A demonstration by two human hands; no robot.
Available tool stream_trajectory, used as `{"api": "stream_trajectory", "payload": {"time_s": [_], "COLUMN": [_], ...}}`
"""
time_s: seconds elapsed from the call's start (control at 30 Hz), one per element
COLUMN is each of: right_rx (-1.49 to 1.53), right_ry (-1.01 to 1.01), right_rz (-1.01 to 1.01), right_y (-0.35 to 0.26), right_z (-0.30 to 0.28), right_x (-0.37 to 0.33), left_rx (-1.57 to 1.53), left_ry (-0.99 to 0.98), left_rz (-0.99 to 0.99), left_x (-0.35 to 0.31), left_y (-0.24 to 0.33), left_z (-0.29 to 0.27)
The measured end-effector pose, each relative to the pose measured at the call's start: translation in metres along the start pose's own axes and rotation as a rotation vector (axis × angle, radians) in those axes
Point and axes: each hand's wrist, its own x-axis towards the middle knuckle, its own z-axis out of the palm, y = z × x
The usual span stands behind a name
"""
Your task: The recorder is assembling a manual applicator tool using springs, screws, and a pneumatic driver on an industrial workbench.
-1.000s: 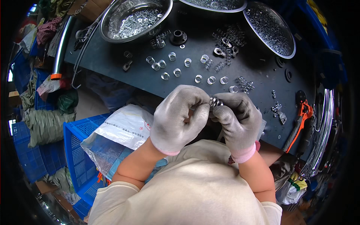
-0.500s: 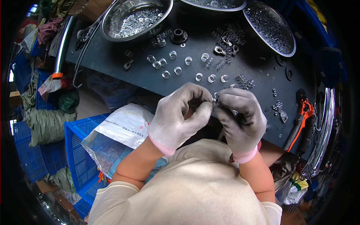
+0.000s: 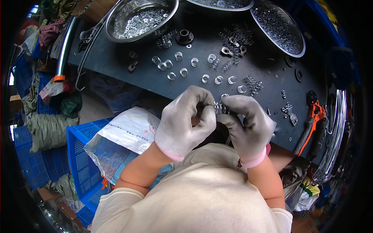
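Observation:
My left hand [image 3: 186, 120] and my right hand [image 3: 246, 122], both in grey knit gloves with pink cuffs, meet at the near edge of a dark worktable [image 3: 116, 62]. Between their fingertips I pinch a small metal spring [image 3: 220, 108] with a part on it. Much of the spring is hidden by the fingers. Several finished spring-and-washer pieces [image 3: 182, 64] lie in rows on the table beyond my hands. A loose heap of springs [image 3: 235, 37] lies farther back.
A steel bowl of small washers [image 3: 140, 17] stands at the back left, another steel bowl [image 3: 278, 25] at the back right. Orange-handled pliers [image 3: 312, 120] lie at the right. A blue plastic crate [image 3: 81, 159] with a plastic bag [image 3: 126, 132] sits below left.
My hands have shifted slightly and my fingers have worked around the spring; it stays pinched between both hands at the same place.

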Motion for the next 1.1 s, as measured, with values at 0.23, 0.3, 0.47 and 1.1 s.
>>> {"api": "stream_trajectory", "payload": {"time_s": [0.23,0.3,0.47,1.1], "right_rx": [-0.256,0.111,0.120,0.713], "right_ry": [0.101,0.161,0.179,-0.291], "right_rz": [-0.617,-0.386,-0.295,0.581], "right_y": [-0.007,-0.009,0.003,0.001], "right_z": [0.002,0.007,0.003,0.002], "right_x": [0.002,0.001,-0.004,0.003], "left_rx": [-0.095,0.014,0.810,0.196], "left_ry": [-0.007,0.318,0.576,0.146], "left_rz": [-0.210,-0.072,0.207,0.493], "left_x": [0.006,0.018,0.046,0.006], "left_y": [-0.003,-0.009,-0.058,-0.020], "left_z": [-0.013,-0.034,-0.091,-0.004]}}
